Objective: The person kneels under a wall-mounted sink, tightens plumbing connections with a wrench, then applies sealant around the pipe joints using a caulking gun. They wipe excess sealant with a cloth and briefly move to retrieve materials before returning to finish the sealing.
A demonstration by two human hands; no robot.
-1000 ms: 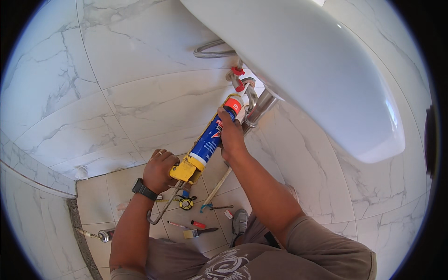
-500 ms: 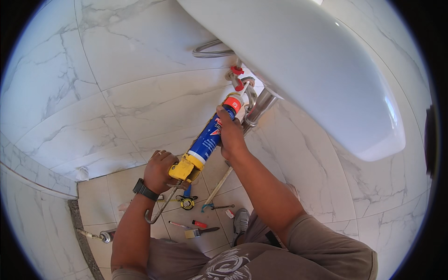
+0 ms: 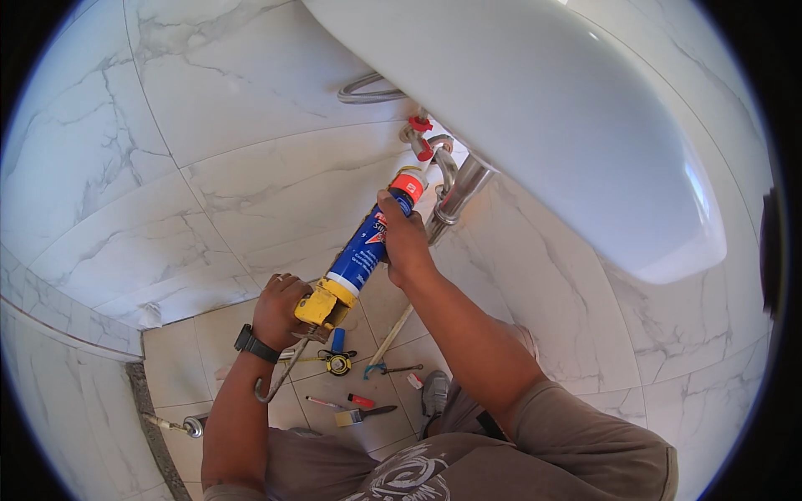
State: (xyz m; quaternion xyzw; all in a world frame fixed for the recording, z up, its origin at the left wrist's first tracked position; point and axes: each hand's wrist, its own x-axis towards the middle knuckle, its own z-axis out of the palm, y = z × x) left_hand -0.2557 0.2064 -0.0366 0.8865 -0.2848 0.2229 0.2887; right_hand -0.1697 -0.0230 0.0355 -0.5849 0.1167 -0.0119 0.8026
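Note:
A yellow caulking gun [image 3: 321, 306] carries a blue sealant cartridge [image 3: 364, 247] with a red-orange band, slanting up and right under the sink. My left hand [image 3: 278, 309], with a dark watch at the wrist, is closed round the gun's handle end; its trigger is mostly hidden. My right hand [image 3: 406, 240] wraps the cartridge's upper part from the right side. The pale nozzle [image 3: 430, 159] points at the wall flange [image 3: 439, 144] where the chrome drain pipe [image 3: 462, 193] enters. Whether the tip touches cannot be made out. The gun's hooked metal rod [image 3: 280, 372] extends down toward my left forearm.
The white sink [image 3: 535, 108] overhangs the work at upper right. A red-handled valve [image 3: 421, 138] and braided hose [image 3: 368, 88] sit beside the drain. On the tiled floor lie a paintbrush [image 3: 365, 415], red object [image 3: 360, 401], tape measure [image 3: 338, 363], wrench [image 3: 404, 368] and canister [image 3: 195, 426].
The gun and both hands appear slightly farther left and lower, while the whole view has shifted a little. Both hands keep their hold.

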